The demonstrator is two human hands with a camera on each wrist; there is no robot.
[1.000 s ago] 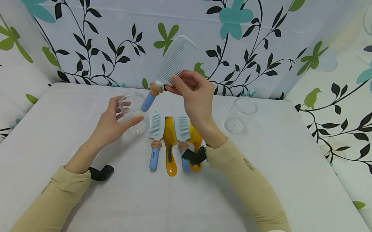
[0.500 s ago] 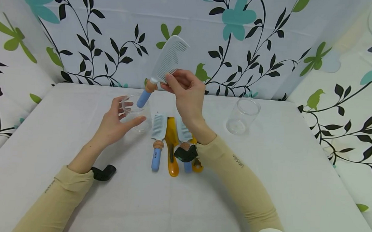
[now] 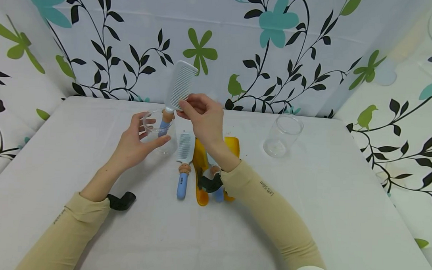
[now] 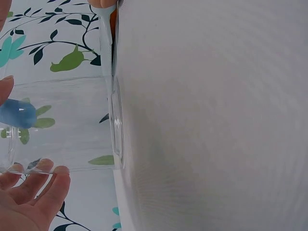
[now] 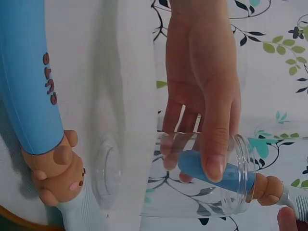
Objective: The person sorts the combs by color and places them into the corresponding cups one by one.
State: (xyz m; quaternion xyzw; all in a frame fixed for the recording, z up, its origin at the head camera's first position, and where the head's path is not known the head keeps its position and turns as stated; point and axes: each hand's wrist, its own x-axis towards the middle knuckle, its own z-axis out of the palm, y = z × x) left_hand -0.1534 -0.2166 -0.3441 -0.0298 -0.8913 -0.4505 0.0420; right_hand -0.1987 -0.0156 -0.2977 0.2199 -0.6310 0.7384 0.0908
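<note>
In the head view my left hand [image 3: 133,146] holds a clear plastic jar [image 3: 170,146] upright on the table, thumb on the near side and fingers round the far side. My right hand [image 3: 204,116] pinches a pale comb [image 3: 182,84] by its toothed part. The comb points handle down. Its blue handle [image 5: 236,177] is inside the jar's mouth in the right wrist view, just below a brown bear figure [image 5: 267,188]. The left wrist view shows the handle's end hanging well above the jar's bottom [image 4: 118,122].
A second clear jar [image 3: 283,137] stands to the right. Between the jars lie a blue-handled comb [image 3: 182,185], an amber comb [image 3: 200,160], and another of each, partly hidden by my right arm. A patterned cloth [image 3: 219,43] hangs behind the table [image 3: 162,236].
My right hand has moved left and down with the comb, and its handle has gone from above the jar's rim to inside it. My left hand stays on the jar.
</note>
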